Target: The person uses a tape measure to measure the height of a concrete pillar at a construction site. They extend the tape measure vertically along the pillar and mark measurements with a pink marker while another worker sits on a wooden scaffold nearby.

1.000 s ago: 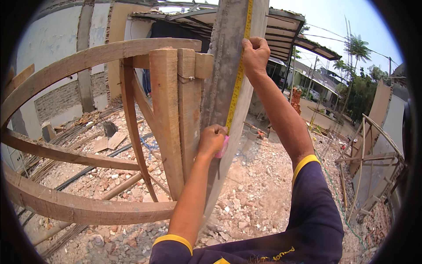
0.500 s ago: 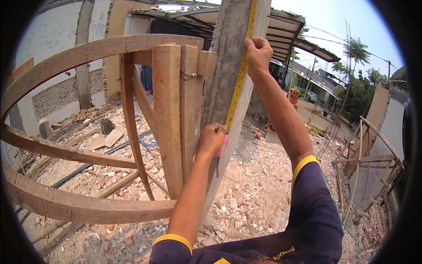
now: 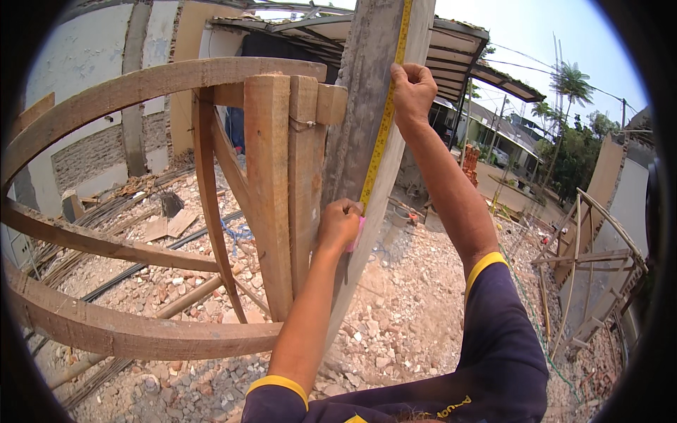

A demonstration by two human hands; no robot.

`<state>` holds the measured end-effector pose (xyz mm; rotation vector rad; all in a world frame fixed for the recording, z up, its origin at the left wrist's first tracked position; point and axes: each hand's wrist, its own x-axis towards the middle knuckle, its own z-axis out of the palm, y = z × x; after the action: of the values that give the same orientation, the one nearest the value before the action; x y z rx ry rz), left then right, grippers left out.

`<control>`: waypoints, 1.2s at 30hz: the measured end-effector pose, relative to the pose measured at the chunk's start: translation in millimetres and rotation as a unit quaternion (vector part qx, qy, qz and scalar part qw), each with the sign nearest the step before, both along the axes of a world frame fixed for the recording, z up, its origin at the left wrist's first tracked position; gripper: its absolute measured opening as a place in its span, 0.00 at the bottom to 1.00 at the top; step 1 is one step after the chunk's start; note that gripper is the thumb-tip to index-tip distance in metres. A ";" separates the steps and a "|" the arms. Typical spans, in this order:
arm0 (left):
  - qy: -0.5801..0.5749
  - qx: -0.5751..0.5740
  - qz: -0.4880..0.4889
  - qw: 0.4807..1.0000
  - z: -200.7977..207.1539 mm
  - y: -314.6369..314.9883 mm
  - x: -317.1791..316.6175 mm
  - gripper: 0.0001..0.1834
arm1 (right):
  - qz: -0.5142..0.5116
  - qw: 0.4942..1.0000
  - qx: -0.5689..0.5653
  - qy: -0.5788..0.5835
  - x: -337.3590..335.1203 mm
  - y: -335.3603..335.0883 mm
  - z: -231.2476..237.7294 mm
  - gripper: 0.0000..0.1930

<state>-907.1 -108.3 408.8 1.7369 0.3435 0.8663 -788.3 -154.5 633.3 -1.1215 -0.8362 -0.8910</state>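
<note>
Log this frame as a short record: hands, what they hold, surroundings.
Left hand: closed on a pink, partly hidden object
Right hand: thumb and finger pinching a yellow measuring tape with dark markings, higher up
Tape run: up from the left hand along a grey, upright concrete column, past the right hand, out of the picture's top
Left of column: brown timber frame
Ground: pale broken rubble
Unclear: what the pink object is

Measuring tape (image 3: 379, 148): along the pillar (image 3: 356, 113)
Wooden frame (image 3: 267, 162): at the left side of the pillar
Canopy roof (image 3: 458, 53): behind the pillar
Rubble (image 3: 409, 289): below the wooden frame, also behind the pillar
Brick stack (image 3: 470, 159): farther behind, to the right
</note>
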 end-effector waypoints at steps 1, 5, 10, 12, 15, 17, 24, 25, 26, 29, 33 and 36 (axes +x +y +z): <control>0.000 -0.011 -0.002 1.000 0.1 -0.1 0.0 0.15 | 0.003 1.000 0.003 -0.002 0.6 0.3 0.0 0.09; -0.013 0.006 -0.003 1.000 -0.5 -0.3 -0.7 0.15 | 0.015 1.000 0.008 0.000 2.5 1.1 -0.5 0.09; -0.009 -0.003 -0.004 1.000 0.6 -0.2 -0.9 0.15 | 0.020 1.000 0.018 -0.010 3.5 2.0 -0.7 0.06; -0.001 0.007 0.003 1.000 1.6 -0.4 -0.7 0.14 | 0.016 0.999 0.024 -0.018 3.4 2.4 -0.3 0.06; 0.005 0.005 0.005 1.000 2.0 -0.8 -1.2 0.14 | 0.017 0.999 0.025 -0.020 2.4 2.8 0.1 0.06; 0.006 0.001 0.004 1.000 2.2 -0.8 -1.3 0.14 | 0.016 1.000 0.024 -0.012 1.3 2.6 0.3 0.06; -0.001 -0.004 0.008 1.000 0.1 0.0 2.1 0.14 | 0.035 0.999 0.022 0.014 -2.9 0.7 0.3 0.07; 0.001 -0.007 0.010 1.000 0.0 0.3 2.4 0.14 | 0.040 0.999 0.023 0.019 -3.7 0.7 0.5 0.07; 0.000 -0.003 0.010 1.000 -0.1 0.5 2.4 0.15 | 0.047 0.998 0.026 0.025 -4.4 0.7 0.6 0.07; 0.008 -0.006 0.008 1.000 0.6 0.4 2.4 0.15 | 0.057 0.997 0.028 0.037 -5.9 0.7 1.2 0.06; 0.007 -0.007 0.009 1.000 1.1 -0.7 1.7 0.15 | 0.054 0.998 0.027 0.034 -6.2 0.8 1.7 0.06; 0.001 -0.011 0.001 1.000 1.5 -1.0 0.4 0.16 | 0.045 0.998 0.022 0.037 -6.2 0.5 2.0 0.05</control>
<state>-906.8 -109.3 410.3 1.7187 0.3553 0.8590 -794.5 -154.0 635.3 -1.0637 -0.7962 -0.7855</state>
